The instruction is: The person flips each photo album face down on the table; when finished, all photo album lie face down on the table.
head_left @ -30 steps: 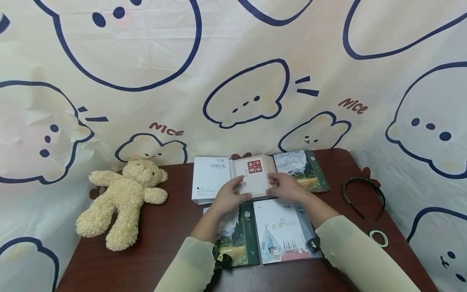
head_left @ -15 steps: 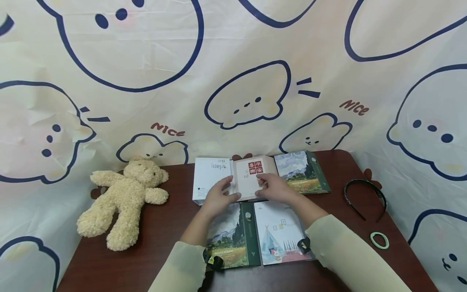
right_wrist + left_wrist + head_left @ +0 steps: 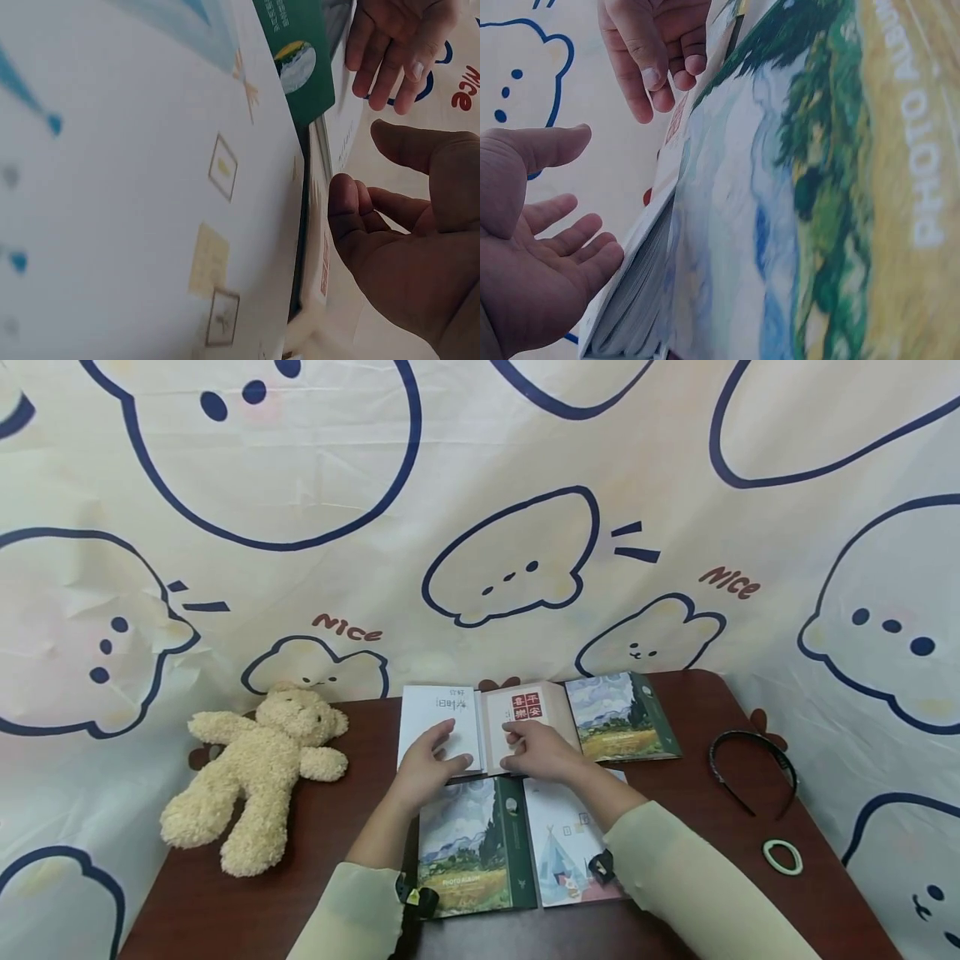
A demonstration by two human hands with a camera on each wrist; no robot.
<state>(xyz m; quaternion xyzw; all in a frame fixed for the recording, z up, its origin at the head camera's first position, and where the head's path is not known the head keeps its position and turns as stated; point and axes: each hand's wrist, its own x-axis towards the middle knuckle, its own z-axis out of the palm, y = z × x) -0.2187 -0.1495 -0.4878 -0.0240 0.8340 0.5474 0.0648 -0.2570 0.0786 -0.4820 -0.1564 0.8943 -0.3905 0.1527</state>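
In the head view my left hand (image 3: 427,766) is over the lower part of a white photo album (image 3: 438,706), its thumb held apart from the fingers. My right hand (image 3: 546,752) is over a beige album (image 3: 495,714) with red square characters, fingers loosely bent. Both wrist views show nothing between thumb and fingers of the left hand (image 3: 551,240) or the right hand (image 3: 409,240). Whether fingertips touch the covers I cannot tell. Nearer the front lie a green-spined landscape album (image 3: 465,860) and a white album with a tent drawing (image 3: 558,839), partly under the right forearm.
Another landscape album (image 3: 618,718) lies at the back right. A cream teddy bear (image 3: 262,768) is on the left of the brown table (image 3: 337,860). At the right are a black headband (image 3: 716,760) and a pale green ring (image 3: 767,856). A patterned cloth (image 3: 510,460) hangs behind.
Both hands have moved left over the back row: the left from the beige album to the white one, the right from the beige album's right edge toward its left side. The albums look unmoved.
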